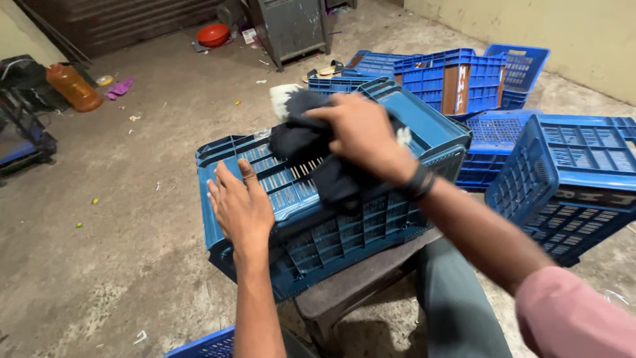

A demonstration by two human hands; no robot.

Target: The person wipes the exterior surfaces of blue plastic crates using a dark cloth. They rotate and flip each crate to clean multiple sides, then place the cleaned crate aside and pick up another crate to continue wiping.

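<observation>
A blue plastic crate [424, 132] lies upside down across a dark stool in front of me. My left hand [240, 205] rests flat on its slatted bottom near the left edge, fingers spread. My right hand [361, 132] grips a dark cloth [311, 149] with a white patch and presses it on the crate's upper surface. A dark band circles my right wrist.
Several more blue crates [570, 172] lie scattered to the right and behind. A grey metal cabinet [291, 26], a red bowl [213, 34] and an orange jug [74, 87] stand farther back on the concrete floor. Another crate's edge [205, 345] shows at the bottom.
</observation>
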